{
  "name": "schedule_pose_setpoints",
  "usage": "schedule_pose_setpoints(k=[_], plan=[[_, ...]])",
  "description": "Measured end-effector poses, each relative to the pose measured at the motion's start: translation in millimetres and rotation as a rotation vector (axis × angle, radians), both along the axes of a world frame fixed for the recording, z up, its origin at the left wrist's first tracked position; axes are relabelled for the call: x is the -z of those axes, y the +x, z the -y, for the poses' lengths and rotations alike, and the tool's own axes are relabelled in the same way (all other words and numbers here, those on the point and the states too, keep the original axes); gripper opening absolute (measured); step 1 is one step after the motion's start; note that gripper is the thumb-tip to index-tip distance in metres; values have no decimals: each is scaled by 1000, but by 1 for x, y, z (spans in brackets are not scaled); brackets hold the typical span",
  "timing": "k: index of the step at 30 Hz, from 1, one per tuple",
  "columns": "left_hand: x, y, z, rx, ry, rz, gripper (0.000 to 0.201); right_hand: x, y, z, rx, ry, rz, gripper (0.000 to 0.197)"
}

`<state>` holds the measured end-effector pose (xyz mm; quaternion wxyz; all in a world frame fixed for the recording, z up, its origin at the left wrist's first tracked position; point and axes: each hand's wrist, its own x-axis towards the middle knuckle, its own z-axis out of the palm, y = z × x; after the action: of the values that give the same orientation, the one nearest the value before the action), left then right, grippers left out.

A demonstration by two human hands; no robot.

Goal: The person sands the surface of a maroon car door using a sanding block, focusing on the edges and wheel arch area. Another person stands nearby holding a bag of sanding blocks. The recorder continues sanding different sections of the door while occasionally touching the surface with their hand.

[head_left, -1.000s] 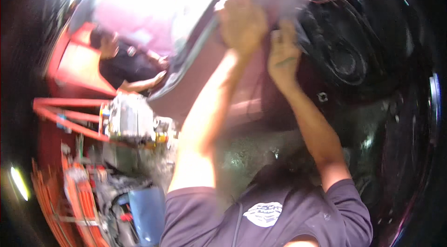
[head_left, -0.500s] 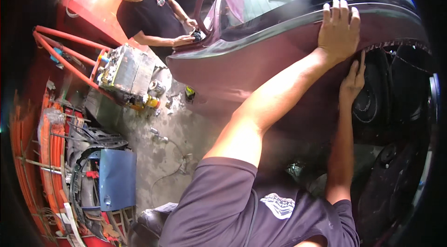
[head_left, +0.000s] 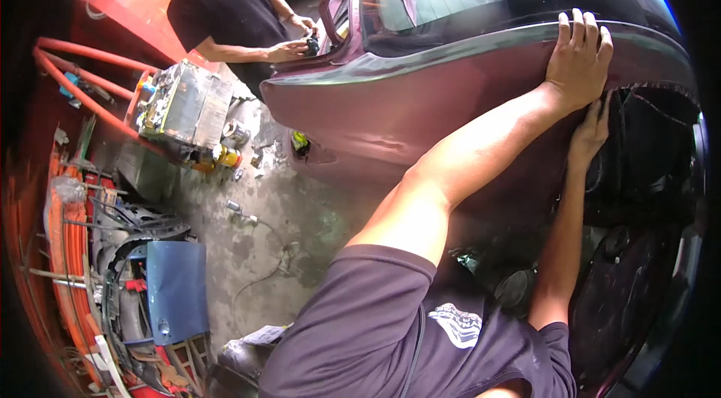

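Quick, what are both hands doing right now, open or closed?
Left hand: open, palm down on the maroon car panel.
Right hand: open, fingers mostly straight, by the wheel opening.

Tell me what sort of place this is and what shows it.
Probably a car body repair shop: a maroon car with patchy, greyish paint along its side, a detached blue panel that looks like a car door, and a blotchy, concrete-looking floor.
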<state>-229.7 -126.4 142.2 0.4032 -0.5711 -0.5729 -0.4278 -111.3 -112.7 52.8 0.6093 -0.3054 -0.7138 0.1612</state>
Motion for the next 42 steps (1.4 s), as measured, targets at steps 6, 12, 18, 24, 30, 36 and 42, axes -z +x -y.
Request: schedule_pose_setpoints(k=[6, 12, 18, 24, 30, 36, 42], plan=[[5, -9, 5, 19, -33, 22, 56, 0, -13, 22, -39, -95, -31, 49], [-2, 0, -2, 5, -16, -2, 54, -19, 41, -140, 114, 83, 65, 47], [-2, 2, -1, 19, -23, 17, 53, 19, 27, -89, 106, 204, 66, 50], [2, -3, 5, 48, -30, 19, 55, -18, -11, 9, -36, -194, -164, 56], [-1, -2, 3, -1, 6, -21, 55, -24, -2, -43, 40, -69, -198, 55], [-4, -6, 9, 20, -2, -9, 51, 13, -12, -23, 47, 133, -39, 50], [-5, -2, 7, 0, 17, -26, 49, -2, 0, -97, 300, 482, 34, 38]])
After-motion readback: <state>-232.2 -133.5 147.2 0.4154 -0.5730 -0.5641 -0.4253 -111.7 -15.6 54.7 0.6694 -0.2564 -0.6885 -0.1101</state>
